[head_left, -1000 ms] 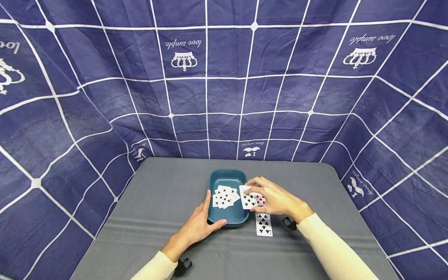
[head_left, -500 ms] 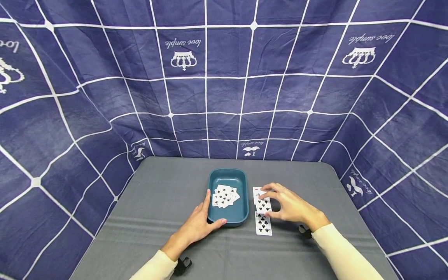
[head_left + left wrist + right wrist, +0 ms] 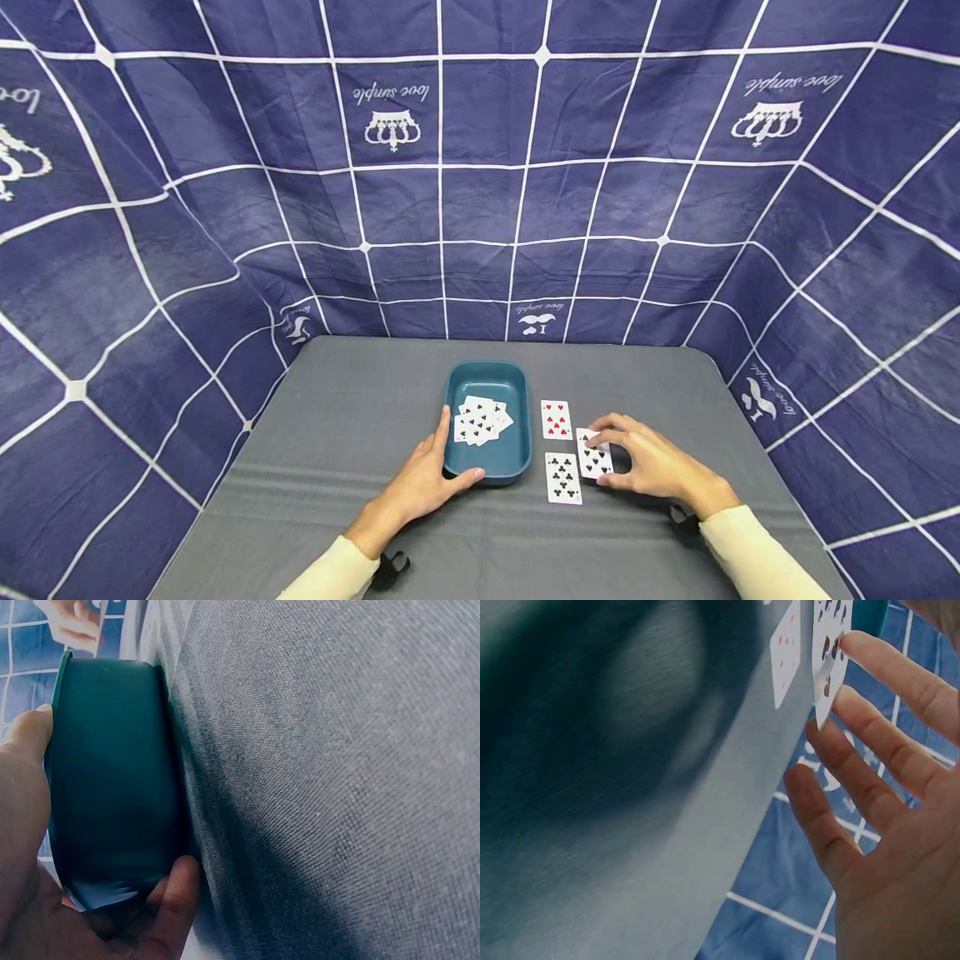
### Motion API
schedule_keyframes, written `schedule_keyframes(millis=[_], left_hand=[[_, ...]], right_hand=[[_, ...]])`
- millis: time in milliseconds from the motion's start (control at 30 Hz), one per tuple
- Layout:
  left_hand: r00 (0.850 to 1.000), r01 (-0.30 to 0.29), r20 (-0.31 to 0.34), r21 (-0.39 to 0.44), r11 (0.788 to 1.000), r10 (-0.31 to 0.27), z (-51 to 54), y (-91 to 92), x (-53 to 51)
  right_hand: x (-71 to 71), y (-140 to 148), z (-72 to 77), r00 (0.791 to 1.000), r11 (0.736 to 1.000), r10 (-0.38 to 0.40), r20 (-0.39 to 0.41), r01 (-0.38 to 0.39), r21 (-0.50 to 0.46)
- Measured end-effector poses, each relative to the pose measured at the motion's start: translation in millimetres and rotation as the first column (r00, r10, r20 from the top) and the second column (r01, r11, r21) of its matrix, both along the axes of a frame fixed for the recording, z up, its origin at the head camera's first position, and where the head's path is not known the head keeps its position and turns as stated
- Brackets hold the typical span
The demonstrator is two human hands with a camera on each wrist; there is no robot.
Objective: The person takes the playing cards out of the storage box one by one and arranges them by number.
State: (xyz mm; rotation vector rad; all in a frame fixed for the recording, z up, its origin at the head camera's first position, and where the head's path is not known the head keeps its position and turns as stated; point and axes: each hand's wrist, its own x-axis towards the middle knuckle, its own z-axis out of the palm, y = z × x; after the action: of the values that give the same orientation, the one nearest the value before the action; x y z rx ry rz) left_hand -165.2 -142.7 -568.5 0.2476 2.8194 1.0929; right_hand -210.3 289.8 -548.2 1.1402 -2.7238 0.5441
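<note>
Head view shows our left hand (image 3: pixel 420 485) spread against the teal tray (image 3: pixel 495 460). Our right hand (image 3: pixel 652 462), partly closed, pinches a spade card (image 3: pixel 592 461) just beside the club card (image 3: pixel 563 479). Farther, a heart card (image 3: pixel 557 420) lies on the worktop (image 3: pixel 375 392).

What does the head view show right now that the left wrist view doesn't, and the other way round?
Only the head view: the heap of cards inside the blue-green dish, plus the hearts card and clubs card face up on the grey table.

Only the left wrist view: a broad stretch of the dish's outer wall, and the lower fingers of the left hand low by its base.

Both: the dish, the left hand gripping it, the right hand, the table and the blue backdrop.
</note>
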Motion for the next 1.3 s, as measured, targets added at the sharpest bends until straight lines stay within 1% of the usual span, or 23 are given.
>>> schedule_keyframes(millis=[267,467,633,800,967,1300], left_hand=[[1.0,-0.002,0.002,-0.008,1.0,0.002,0.3,0.8,-0.3],[1.0,-0.001,-0.004,-0.011,1.0,0.001,0.5,0.7,-0.1],[1.0,0.003,-0.006,-0.015,1.0,-0.003,-0.2,0.6,-1.0],[1.0,0.003,-0.007,-0.014,1.0,-0.003,0.1,0.7,-1.1],[1.0,0.002,-0.004,-0.015,1.0,-0.002,-0.1,1.0,-0.6],[1.0,0.005,0.002,-0.013,1.0,-0.005,-0.7,0.6,0.2]], right_hand=[[11.0,17.2,-6.6,0.997,0.998,-0.045,0.055,0.043,0.037],[17.7,23.2,-12.2,0.997,0.997,-0.05,0.053,0.047,0.053],[18.2,25.3,-15.6,0.998,0.999,-0.031,0.055,0.028,0.042],[19.0,26.3,-18.0,0.999,0.999,-0.029,0.042,0.027,0.031],[19.8,26.8,-21.1,0.999,0.999,-0.028,0.02,0.027,0.04],[21.3,28.0,-22.9,0.999,0.999,-0.025,0.02,0.024,0.028]])
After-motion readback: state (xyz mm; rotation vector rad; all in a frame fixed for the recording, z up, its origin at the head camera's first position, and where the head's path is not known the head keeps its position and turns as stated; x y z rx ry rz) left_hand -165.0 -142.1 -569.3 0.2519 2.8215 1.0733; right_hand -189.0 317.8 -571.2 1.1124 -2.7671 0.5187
